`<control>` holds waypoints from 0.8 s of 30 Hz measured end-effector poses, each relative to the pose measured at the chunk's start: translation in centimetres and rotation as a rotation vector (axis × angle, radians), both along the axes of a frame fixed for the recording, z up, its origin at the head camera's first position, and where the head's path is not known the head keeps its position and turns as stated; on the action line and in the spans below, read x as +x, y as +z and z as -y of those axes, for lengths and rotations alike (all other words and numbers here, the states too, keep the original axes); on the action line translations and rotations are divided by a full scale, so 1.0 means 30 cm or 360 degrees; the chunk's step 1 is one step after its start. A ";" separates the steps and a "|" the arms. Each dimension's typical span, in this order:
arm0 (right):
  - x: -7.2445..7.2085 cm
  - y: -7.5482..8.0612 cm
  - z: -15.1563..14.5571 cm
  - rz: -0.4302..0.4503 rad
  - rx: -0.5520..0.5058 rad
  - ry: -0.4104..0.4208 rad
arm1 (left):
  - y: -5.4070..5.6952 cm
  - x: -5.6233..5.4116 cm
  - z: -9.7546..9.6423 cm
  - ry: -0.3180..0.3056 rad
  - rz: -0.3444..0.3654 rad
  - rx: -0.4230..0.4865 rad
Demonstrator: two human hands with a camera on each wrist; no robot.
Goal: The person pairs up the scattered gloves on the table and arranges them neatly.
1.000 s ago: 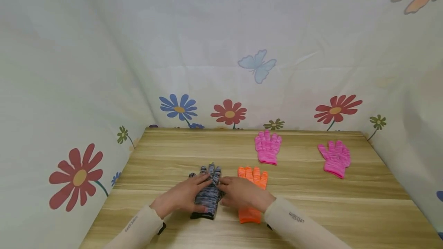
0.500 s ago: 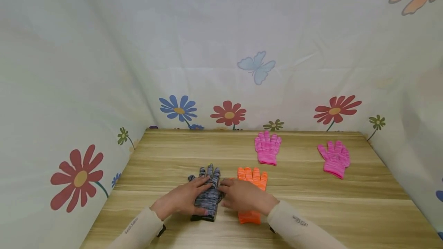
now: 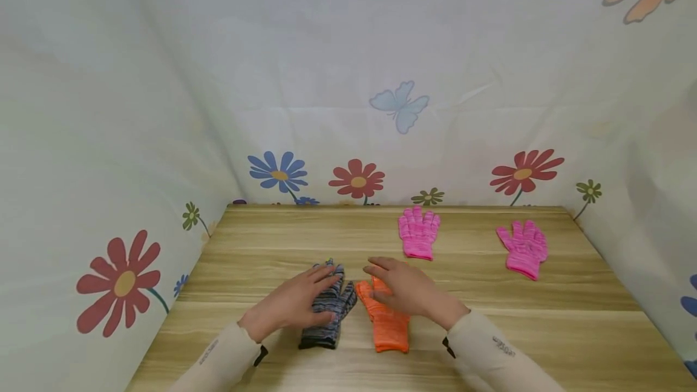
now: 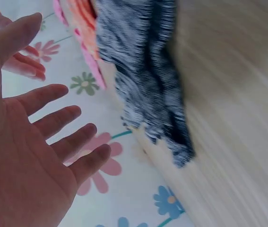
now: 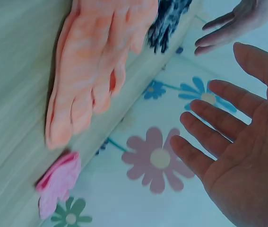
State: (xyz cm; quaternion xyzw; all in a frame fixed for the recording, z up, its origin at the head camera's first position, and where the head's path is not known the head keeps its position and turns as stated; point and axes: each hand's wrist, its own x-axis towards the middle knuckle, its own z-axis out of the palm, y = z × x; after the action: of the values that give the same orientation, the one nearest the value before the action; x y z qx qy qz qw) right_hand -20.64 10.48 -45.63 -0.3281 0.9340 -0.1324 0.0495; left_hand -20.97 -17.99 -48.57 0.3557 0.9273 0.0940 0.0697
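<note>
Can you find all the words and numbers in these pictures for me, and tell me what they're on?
Left sleeve: small dark lettering, too small and blurred to read.
Right sleeve: small dark lettering, also too blurred to read.
Grey glove, orange glove, pink gloves: no words or numbers that I can see.
Backdrop: just flower and butterfly pictures, no writing I can see.

The right hand (image 5: pixel 247 151) hangs apart from an orange glove (image 5: pixel 84 52) and, probably, a pink glove (image 5: pixel 60 179).
</note>
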 end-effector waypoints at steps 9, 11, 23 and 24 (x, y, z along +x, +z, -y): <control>-0.024 0.016 -0.105 -0.0116 -0.0081 -0.0180 | 0.040 -0.006 -0.078 -0.0040 -0.0062 -0.0027; -0.031 0.016 -0.128 -0.0137 -0.0097 -0.0196 | 0.045 -0.006 -0.091 -0.0042 -0.0089 -0.0034; -0.095 -0.007 -0.261 -0.0211 -0.0087 -0.0299 | 0.073 -0.009 -0.148 -0.0077 -0.0177 -0.0037; -0.099 -0.009 -0.267 -0.0200 -0.0092 -0.0304 | 0.073 -0.010 -0.152 -0.0080 -0.0180 -0.0043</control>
State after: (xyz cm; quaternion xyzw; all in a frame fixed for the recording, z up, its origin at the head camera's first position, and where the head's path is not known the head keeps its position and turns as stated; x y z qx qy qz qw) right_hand -23.62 18.50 -45.90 -0.2467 0.9580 -0.1425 -0.0315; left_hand -21.28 -13.44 -46.38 0.3826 0.9217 0.0594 0.0242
